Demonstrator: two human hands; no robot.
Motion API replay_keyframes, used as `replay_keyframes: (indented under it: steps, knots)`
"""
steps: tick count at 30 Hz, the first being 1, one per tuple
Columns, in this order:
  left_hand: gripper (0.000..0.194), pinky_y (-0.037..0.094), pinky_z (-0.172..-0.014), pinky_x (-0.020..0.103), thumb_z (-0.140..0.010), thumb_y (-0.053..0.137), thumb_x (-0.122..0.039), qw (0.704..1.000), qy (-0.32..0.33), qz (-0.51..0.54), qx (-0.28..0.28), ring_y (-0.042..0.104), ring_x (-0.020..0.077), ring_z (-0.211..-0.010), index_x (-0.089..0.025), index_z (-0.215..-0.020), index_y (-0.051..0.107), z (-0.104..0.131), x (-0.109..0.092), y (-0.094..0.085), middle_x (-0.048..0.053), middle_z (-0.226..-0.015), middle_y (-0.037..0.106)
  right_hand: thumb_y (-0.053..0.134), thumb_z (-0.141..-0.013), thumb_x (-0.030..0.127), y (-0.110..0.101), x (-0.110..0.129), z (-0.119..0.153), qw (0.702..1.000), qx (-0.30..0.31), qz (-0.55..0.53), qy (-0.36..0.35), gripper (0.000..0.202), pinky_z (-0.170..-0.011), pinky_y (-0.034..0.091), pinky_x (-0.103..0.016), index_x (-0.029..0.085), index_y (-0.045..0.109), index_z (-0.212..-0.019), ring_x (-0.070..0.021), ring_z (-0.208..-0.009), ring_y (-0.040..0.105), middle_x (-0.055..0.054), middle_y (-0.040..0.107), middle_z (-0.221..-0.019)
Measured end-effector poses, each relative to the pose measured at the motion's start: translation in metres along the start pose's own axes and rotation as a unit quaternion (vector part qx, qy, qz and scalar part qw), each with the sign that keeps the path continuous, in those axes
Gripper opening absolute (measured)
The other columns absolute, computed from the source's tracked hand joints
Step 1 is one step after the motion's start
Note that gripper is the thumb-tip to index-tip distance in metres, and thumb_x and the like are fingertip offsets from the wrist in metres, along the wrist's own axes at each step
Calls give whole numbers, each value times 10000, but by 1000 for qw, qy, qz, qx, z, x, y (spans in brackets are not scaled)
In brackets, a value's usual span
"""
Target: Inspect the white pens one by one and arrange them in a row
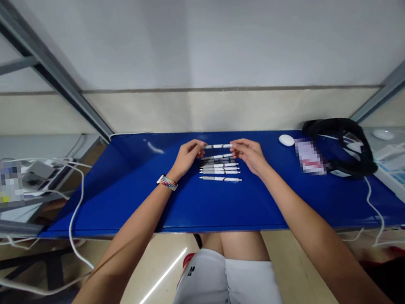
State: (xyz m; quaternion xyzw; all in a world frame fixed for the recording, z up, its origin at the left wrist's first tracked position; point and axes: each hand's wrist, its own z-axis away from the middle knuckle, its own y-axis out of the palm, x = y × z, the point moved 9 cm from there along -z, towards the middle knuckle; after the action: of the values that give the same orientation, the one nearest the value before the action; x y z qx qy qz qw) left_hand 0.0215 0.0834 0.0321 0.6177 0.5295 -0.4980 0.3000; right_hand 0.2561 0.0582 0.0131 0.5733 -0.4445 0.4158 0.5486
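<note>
Between my two hands is a white pen [218, 146] with dark marks, lying crosswise above the other pens. My left hand [189, 156] pinches its left end, and my right hand [249, 153] has the right end between thumb and fingers. Just below it, several white and grey pens [219, 168] lie side by side on the blue tabletop [149, 197], roughly parallel. The lowest pen [221, 178] sits a little apart, its tip to the left. My right fingers partly cover the ends of the upper pens.
At the right are a white oval object [286, 140], a blurred-out packet [310, 157], a black headset-like strap [367, 152] and a white power strip [398, 181] with cables. A white cable [80, 205] hangs past the table's left edge. Metal posts [66, 84] flank the table before a wall.
</note>
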Motion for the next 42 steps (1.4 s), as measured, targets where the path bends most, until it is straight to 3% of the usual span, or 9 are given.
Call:
replay_keyframes:
  steps: [5,9,13,17,23,27,30,37,42]
  knots:
    - [536,538,-784,306,-894,821,-354,999,39,11,-22,686,151,-809,-227,-1379,633,0,-5,-3,72,-1071,760,959,-668,415,1,-1,0,1000,2,-7,5,362,-686,554,-328,205,816,-926,-160,-694,660,-49,762,-801]
    - [326,550,-838,357,-1024,653,-434,999,27,-23,-30,715,190,-795,-170,-1198,731,1,-6,-6,67,-829,764,953,-670,407,1,-2,0,1000,0,-13,7,363,-690,554,-323,198,818,-935,-157,-695,662,-51,763,-802]
    - [392,537,-967,386,-933,772,-353,995,66,-59,-35,743,227,-1007,-208,-1292,713,2,-16,-9,79,-1061,795,953,-661,402,0,-3,-1,1000,-3,-15,7,369,-691,557,-326,193,815,-933,-160,-697,668,-51,761,-795]
    - [295,525,-956,396,-1050,579,-415,998,37,-48,-14,724,211,-885,-179,-1051,758,1,-9,-4,59,-856,769,941,-682,407,1,-4,-1,1000,4,-7,4,359,-695,561,-331,201,813,-947,-160,-698,665,-48,764,-803]
    - [354,512,-960,365,-902,772,-346,995,54,-53,-59,696,240,-1143,-202,-1206,660,2,-9,-10,116,-1223,755,929,-696,405,1,-3,-1,1000,2,-2,-4,348,-693,561,-331,203,805,-950,-162,-704,666,-47,758,-810]
    - [422,499,-917,348,-1053,542,-534,997,7,-59,-49,689,206,-910,-177,-935,733,2,-1,-10,74,-884,767,929,-696,410,2,-1,0,1000,3,3,-11,343,-675,559,-328,207,803,-942,-159,-688,663,-40,754,-797]
    - [478,484,-836,334,-1029,595,-548,996,-6,-78,-38,649,183,-777,-174,-763,729,2,1,-8,61,-786,749,936,-690,404,2,1,0,1000,2,-4,-17,339,-666,555,-321,203,810,-932,-157,-677,667,-38,754,-778]
    - [260,525,-922,351,-896,803,-405,996,18,-56,-66,714,209,-948,-180,-1025,784,3,-7,-9,88,-1055,802,941,-689,406,0,-1,-1,1000,-6,-14,-15,345,-674,560,-323,201,806,-931,-156,-677,666,-41,759,-785]
    - [325,507,-939,366,-996,665,-496,993,20,-96,-61,696,215,-938,-196,-988,790,5,-13,-9,72,-1010,801,933,-700,415,0,-1,-1,1000,-6,-13,-17,341,-690,570,-330,211,805,-942,-160,-697,669,-37,753,-796]
